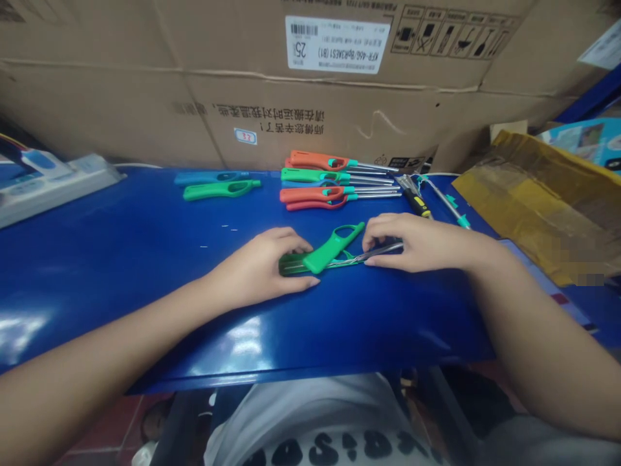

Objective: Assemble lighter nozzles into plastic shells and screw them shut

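My left hand (257, 265) grips the dark green lower shell (291, 264) of a utility lighter, which lies flat on the blue table (121, 259). A bright green handle piece (330, 249) rests across that shell, with thin wires beside it. My right hand (412, 243) pinches the lighter's metal nozzle tube (381, 254). Beyond my hands lie several finished-looking lighters in orange, green and red (310, 184), plus a blue one (208, 178) and a loose green handle (220, 189).
A yellow-and-black screwdriver (417, 204) and a thin teal-tipped metal tool (446, 204) lie at the far right of the table. Cardboard boxes (242, 84) stand behind it, a white power strip (58, 188) sits left, and yellow-brown packaging (533, 200) lies right.
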`<state>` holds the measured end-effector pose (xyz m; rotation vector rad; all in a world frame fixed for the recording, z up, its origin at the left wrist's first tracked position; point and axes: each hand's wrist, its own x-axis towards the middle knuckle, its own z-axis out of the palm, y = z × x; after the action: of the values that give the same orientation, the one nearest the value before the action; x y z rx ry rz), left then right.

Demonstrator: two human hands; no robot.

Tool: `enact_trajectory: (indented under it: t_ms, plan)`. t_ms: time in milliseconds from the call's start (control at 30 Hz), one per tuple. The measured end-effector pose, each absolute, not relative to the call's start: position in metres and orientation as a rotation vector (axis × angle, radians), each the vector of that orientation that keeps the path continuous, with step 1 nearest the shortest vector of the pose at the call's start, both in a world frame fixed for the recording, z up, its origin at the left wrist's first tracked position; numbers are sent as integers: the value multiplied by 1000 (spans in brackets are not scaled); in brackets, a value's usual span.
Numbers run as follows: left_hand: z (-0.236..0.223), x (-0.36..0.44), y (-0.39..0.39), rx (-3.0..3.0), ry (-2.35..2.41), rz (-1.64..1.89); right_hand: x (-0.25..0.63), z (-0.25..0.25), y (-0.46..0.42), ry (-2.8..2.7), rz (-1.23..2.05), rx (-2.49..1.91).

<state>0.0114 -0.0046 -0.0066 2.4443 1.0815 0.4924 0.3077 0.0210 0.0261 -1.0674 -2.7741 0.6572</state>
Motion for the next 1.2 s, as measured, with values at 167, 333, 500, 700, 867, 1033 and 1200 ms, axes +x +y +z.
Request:
enact_trajectory:
  t_ms: [167,333,500,700,867,1033,1200]
  plan:
    - [-11,17,-11,2477,1174,526,298,26,17,-2767,679,-1206]
    - [-11,16,-10,2469,1170,541,289,22,10,-2842,382,-1182]
    - [-7,5,1,2466,1238,517,285,22,4,-2912,197,-1154]
    - [2,0,6,2556,1218,500,283,24,-1,-2945,83,-1200]
    - [-1,6,0,2582,1120,559,285,25,-2,-2953,99,-1193]
    - [-12,9,4,2434,1224,666,286,26,-3,-2930,102,-1186]
    - [-10,1,13,2381,1252,723,286,23,-1,-2919,163,-1194]
